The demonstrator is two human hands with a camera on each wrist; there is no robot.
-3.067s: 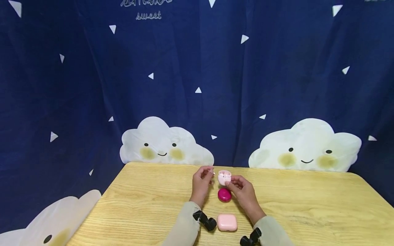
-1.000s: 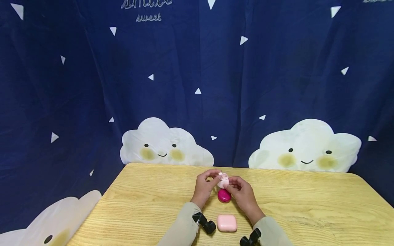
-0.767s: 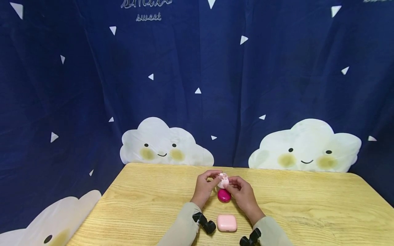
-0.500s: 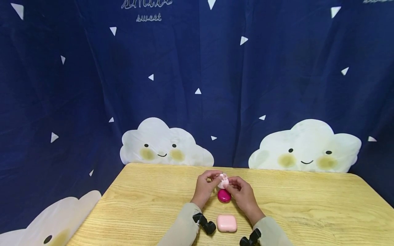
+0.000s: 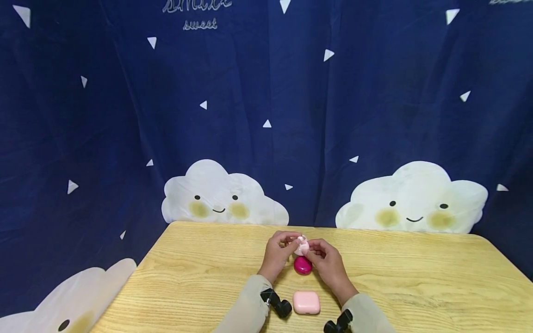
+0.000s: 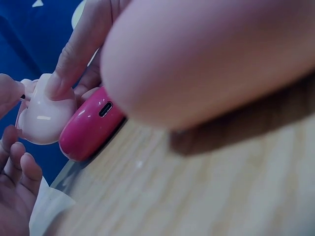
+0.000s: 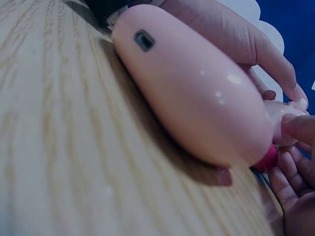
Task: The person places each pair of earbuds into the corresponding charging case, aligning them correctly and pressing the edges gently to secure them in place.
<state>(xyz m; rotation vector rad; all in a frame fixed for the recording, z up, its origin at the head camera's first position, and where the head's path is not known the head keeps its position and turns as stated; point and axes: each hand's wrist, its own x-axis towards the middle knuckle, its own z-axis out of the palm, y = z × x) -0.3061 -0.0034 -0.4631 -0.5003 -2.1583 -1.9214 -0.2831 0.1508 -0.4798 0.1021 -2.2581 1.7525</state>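
Observation:
A small light pink earbud case (image 5: 301, 250) with its lid up is held above the table by my right hand (image 5: 330, 263), whose thumb presses on its front. My left hand (image 5: 275, 256) pinches a small pale earbud (image 6: 27, 90) at the case's opening; fingers hide most of the earbud and the case's inside. In the left wrist view, the left thumb (image 6: 9, 96) lies against the earbud, with the other fingers loosely bent below. Just in front of the held case lies a magenta earbud case (image 5: 303, 265), closed, with its charging port showing in the left wrist view.
A second pink case (image 5: 306, 302), rounded and closed, lies on the wooden table (image 5: 208, 259) between the forearms. It fills much of the right wrist view. A dark blue curtain (image 5: 300, 138) with printed clouds hangs behind the table's far edge.
Since the oldest frame, my left hand has moved right to the case with the earbud, and the held case has come slightly nearer. Over the last second, both hands have stayed almost in place.

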